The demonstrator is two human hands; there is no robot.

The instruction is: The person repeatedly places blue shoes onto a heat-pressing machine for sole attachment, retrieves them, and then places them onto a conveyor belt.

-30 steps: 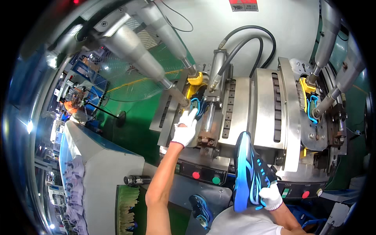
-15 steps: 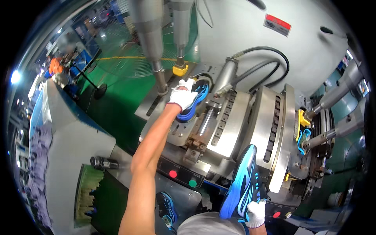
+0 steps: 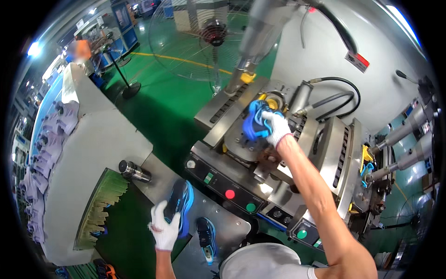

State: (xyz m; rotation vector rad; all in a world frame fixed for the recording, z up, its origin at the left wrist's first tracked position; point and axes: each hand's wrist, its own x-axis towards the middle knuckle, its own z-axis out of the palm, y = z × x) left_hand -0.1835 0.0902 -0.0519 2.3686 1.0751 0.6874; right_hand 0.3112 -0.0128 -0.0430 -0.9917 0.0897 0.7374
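At the left, my left hand (image 3: 165, 226), in a white glove, grips a dark shoe (image 3: 175, 202) with a blue sole over the metal table. Further up, my gloved right hand (image 3: 278, 126) is closed on a blue and black shoe (image 3: 256, 120), which is blurred and tilted over the press's left station (image 3: 241, 146). Part of that shoe hides behind my fingers. A yellow and metal round fixture (image 3: 274, 100) sits just behind it. Another dark shoe (image 3: 206, 237) with light blue trim lies on the metal table (image 3: 232, 221) below the press.
A control panel (image 3: 220, 186) with coloured buttons runs along the press front. A steel flask (image 3: 134, 171) stands by a green bristled strip (image 3: 100, 209). Purple-grey shoe-shaped pieces (image 3: 51, 139) line the far left. A large fan (image 3: 213, 32) stands behind the press.
My right hand has swung from the lower right to the left station with a shoe. My left hand has drawn back from that station to the lower left, holding a shoe. The view has turned left.
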